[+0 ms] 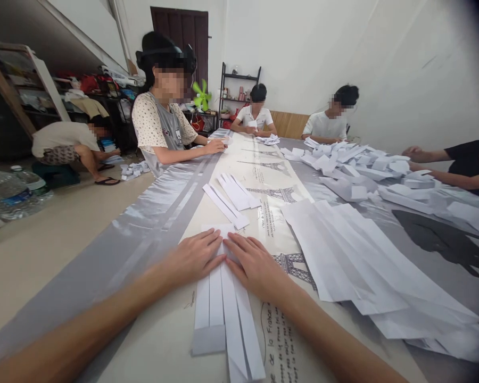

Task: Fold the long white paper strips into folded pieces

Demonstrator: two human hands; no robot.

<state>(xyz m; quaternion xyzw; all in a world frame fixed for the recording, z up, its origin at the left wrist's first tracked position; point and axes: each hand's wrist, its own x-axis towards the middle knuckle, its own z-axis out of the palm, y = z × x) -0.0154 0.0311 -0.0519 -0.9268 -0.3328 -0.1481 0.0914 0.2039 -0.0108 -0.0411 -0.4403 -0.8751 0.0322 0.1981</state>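
Observation:
Several long white paper strips (234, 324) lie side by side in front of me, with narrow gaps between them and a folded-looking end at the lower left. My left hand (199, 252) lies on the upper left of the strips, fingers stretched out and pressing down. Opposite it, my right hand (259, 263) rests flat on their upper right, its fingertips close to the left hand's. Just beyond my fingers sits a small bundle of paper strips (237, 192), with one more strip (225, 206) beside it. What lies right under my palms is hidden.
At right is a fanned stack of white paper sheets (355, 255); behind it, a heap of folded paper pieces (355, 162). A printed tablecloth (159, 319) covers the table. Several people sit around it, and another person (72, 143) crouches at left near water bottles (16, 191).

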